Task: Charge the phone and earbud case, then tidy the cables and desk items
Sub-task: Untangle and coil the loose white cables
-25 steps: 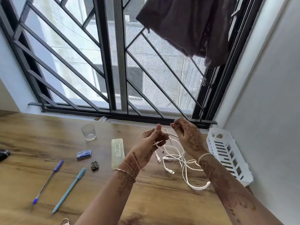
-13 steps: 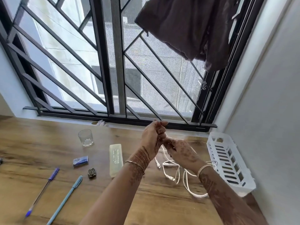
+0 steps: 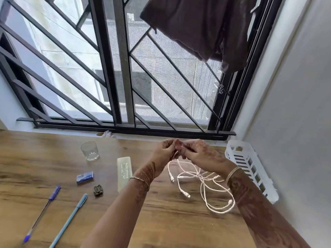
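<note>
A tangle of white charging cables point(image 3: 202, 181) lies on the wooden desk point(image 3: 170, 221), with several plug ends loose. My left hand point(image 3: 165, 152) and my right hand point(image 3: 200, 153) meet just above the far end of the tangle. Both pinch a white cable strand between fingers and thumb, and the strand hangs down from them to the pile. A pale green oblong case point(image 3: 124, 172) lies left of my left wrist. No phone or earbud case is in view.
A white slotted basket point(image 3: 250, 167) stands against the right wall. On the left lie a drinking glass point(image 3: 89, 151), a small blue box point(image 3: 85, 177), a small dark object point(image 3: 98, 190), a blue-capped pen point(image 3: 42, 213) and a light blue pen point(image 3: 69, 220). A barred window closes the desk's far edge.
My hands were apart, stretching a strand between them, then came together. They now sit lower over the pile, still holding the cable. The camera has tilted slightly.
</note>
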The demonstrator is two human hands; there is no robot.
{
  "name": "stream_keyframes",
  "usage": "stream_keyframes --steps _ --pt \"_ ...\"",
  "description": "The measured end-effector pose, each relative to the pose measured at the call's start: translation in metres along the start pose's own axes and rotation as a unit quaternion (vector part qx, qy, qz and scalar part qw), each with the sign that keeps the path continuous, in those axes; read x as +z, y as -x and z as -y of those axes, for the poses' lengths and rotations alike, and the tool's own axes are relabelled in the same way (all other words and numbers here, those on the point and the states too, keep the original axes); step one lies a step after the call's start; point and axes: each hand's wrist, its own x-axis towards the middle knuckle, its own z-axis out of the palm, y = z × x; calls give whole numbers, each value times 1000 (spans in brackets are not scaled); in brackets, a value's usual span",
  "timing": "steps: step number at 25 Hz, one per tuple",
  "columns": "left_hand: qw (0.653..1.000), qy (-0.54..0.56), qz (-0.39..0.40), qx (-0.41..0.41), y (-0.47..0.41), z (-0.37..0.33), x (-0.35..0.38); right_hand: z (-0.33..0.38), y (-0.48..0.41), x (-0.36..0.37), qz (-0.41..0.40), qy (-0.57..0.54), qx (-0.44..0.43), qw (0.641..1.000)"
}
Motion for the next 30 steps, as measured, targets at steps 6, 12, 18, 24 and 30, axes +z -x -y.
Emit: stream_keyframes --steps 6,12,18,24,30 --pt "990 122 54 -37 8 -6 4 -5 -25 -16 -105 -52 -6 993" --pt "968 244 58 -23 13 -21 17 -5 -44 -19 -158 -83 -19 984" --pt "975 208 39 -65 16 -30 15 -9 -45 -11 -156 -133 -37 978" --pt "963 250 95 -42 23 -37 16 -14 -43 -7 -147 -182 -14 972" --pt "968 231 83 -52 21 -41 16 -10 -42 -6 -133 -237 -11 962"
